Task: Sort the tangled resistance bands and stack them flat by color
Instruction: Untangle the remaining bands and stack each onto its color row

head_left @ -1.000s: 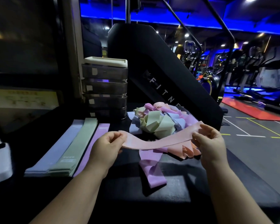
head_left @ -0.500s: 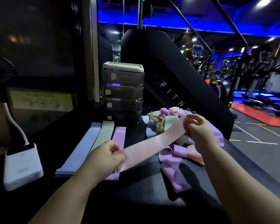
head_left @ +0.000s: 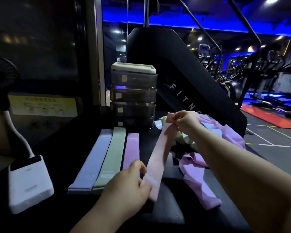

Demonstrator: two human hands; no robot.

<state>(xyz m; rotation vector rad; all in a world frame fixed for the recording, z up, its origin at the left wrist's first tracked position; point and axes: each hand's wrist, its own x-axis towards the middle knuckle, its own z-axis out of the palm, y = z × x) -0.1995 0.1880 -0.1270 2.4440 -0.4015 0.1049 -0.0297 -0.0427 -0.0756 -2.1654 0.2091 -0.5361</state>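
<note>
Pink band stretched between hands: left near, right far.

Head-worn view, forward-down, close over hands.

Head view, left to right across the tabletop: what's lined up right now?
White power bank → blue band → green band → lilac band → pink band → tangled pile.
</note>
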